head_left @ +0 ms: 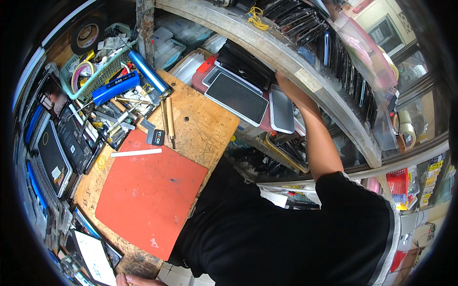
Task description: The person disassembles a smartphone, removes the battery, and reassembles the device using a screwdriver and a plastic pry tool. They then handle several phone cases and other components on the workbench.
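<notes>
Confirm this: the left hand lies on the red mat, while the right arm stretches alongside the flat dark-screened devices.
No: the head view shows the left hand off the red mat, at the picture's bottom edge beside a white-faced panel. The right arm does stretch alongside the flat dark-screened devices.

Right arm [317, 128]: extended away from the torso, to the right of the bench [210, 128], with a slight bend along its bare length. A short black sleeve [346, 190] covers the part nearest the shoulder. Right hand: concealed from view; finger position not determinable. Torso [286, 243]: clothed in black, located along the right edge of the bench. Left hand [136, 281]: partly visible at the lower end of the bench, fingers [122, 278] close together; grip condition not determinable.
</notes>
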A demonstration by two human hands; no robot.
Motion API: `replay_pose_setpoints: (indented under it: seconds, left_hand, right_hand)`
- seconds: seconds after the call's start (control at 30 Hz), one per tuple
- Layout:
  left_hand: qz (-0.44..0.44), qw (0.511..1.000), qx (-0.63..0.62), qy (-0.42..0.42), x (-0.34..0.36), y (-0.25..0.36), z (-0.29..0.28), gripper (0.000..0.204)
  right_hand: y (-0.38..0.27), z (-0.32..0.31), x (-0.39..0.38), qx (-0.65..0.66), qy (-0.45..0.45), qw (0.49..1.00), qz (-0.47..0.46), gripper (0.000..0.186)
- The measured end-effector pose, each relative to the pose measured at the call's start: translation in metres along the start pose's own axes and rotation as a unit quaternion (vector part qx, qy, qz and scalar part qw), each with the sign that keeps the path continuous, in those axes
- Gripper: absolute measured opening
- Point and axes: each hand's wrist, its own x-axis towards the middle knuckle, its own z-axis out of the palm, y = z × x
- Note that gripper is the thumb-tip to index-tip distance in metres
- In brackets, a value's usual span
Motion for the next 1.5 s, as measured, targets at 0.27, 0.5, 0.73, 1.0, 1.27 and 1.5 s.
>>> replay_pose_setpoints:
  seconds: [0.27,0.5,0.73,1.0,1.27,1.5]
  left_hand:
    - [-0.055,0.984,-0.149,-0.084,0.003,0.027,0.022,0.018]
    - [0.019,0.982,-0.161,-0.097,0.015,0.04,0.02,0.015]
    - [-0.041,0.981,-0.162,-0.094,0.002,0.04,0.021,0.014]
    - [0.014,0.983,-0.161,-0.091,0.005,0.035,0.01,0.014]
    - [-0.016,0.983,-0.158,-0.096,0.002,0.033,0.014,0.014]
    - [-0.017,0.982,-0.157,-0.101,0.005,0.035,0.016,0.015]
  right_hand:
    - [0.021,-0.001,-0.056,-0.068,-0.299,0.908,0.288,0.098]
    - [0.035,-0.021,-0.054,-0.07,-0.317,0.915,0.239,0.093]
    - [-0.005,-0.055,-0.051,0.256,-0.384,0.887,-0.019,0.067]
    - [-0.046,0.038,-0.047,0.053,-0.195,0.965,-0.164,0.062]
    - [-0.056,0.033,-0.039,-0.065,-0.182,0.973,-0.129,0.056]
    - [-0.051,0.021,-0.029,-0.014,-0.018,0.997,-0.075,0.066]
